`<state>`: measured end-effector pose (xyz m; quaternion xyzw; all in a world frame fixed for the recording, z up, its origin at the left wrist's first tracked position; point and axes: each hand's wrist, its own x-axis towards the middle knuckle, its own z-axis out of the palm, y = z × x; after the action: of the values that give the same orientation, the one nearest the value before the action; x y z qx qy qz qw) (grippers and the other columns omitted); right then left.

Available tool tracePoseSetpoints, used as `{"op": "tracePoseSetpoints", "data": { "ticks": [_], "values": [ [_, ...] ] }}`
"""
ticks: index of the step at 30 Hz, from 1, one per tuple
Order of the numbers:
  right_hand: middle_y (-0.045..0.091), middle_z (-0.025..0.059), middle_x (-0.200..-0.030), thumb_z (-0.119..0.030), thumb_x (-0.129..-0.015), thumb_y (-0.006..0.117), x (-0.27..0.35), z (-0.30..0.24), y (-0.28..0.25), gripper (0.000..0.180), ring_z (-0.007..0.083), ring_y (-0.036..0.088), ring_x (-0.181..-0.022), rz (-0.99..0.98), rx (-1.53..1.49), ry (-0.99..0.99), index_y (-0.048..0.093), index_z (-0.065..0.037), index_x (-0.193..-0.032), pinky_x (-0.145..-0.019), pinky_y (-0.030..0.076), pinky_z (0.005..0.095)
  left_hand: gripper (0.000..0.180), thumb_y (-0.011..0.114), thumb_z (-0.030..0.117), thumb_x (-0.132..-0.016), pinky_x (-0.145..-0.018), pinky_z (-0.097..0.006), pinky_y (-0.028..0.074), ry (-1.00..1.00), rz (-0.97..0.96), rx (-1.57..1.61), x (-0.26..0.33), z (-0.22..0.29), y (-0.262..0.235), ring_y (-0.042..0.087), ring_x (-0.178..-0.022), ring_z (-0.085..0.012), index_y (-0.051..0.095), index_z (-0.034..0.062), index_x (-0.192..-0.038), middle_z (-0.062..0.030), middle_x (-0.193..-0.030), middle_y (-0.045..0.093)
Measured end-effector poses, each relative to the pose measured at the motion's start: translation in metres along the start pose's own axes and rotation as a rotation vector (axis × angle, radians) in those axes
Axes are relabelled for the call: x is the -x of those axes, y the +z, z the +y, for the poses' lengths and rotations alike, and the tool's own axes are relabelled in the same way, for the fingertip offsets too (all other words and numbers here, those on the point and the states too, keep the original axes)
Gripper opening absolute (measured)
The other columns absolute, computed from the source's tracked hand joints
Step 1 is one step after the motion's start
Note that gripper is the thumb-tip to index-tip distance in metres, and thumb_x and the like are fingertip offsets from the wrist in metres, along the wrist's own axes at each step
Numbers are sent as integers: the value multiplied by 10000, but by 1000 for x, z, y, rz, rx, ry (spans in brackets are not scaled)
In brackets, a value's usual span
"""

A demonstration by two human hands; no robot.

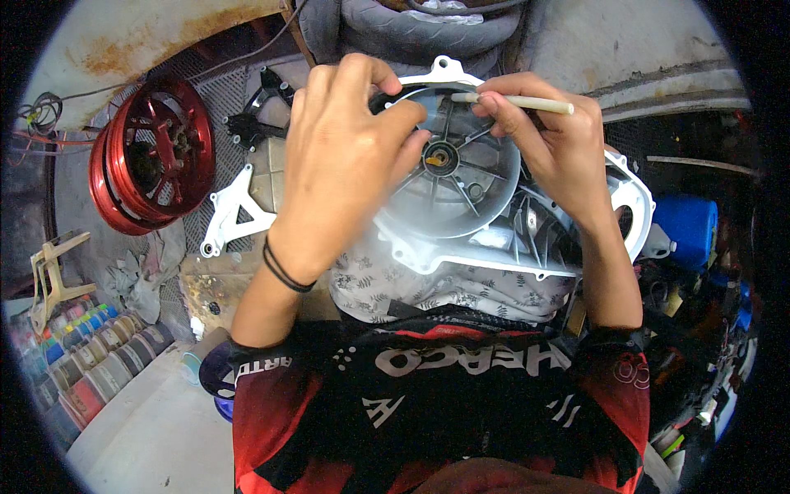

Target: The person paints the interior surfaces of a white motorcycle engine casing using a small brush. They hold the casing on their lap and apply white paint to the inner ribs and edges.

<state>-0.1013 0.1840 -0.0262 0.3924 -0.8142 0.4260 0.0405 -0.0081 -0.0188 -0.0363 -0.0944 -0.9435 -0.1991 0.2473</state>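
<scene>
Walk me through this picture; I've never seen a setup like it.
There's no machine doing the work, just a person's bare hands. A fisheye camera worn on their head looks down, so straight edges bend. The right hand holds a slim pale tool at the round part of a white-and-grey metal casing. The left hand is at the casing's rim; its exact grip is unclear. Patterned cloth shows below the casing; a red wheel is off left.
</scene>
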Motion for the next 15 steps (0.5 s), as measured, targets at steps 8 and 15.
{"op": "tracePoseSetpoints", "data": {
  "ticks": [8,15],
  "values": [
    [647,92,-682,-119,-893,695,14,-12,-28,95,185,587,-506,42,104,-84,702,-24,-884,-486,436,297,219,798,130,-670,-942,-440,395,17,-12,-162,-10,20,20,489,-1184,-334,731,104,-876,-116,-1286,548],
    [715,146,-782,-15,-919,614,69,-10,-87,125,135,645,-632,143,-56,-24,685,72,-974,-599,493,231,216,808,133,-667,-979,-459,407,31,-20,-260,-23,30,35,481,-1208,-360,702,50,-835,-139,-1292,539]
  ]
}}
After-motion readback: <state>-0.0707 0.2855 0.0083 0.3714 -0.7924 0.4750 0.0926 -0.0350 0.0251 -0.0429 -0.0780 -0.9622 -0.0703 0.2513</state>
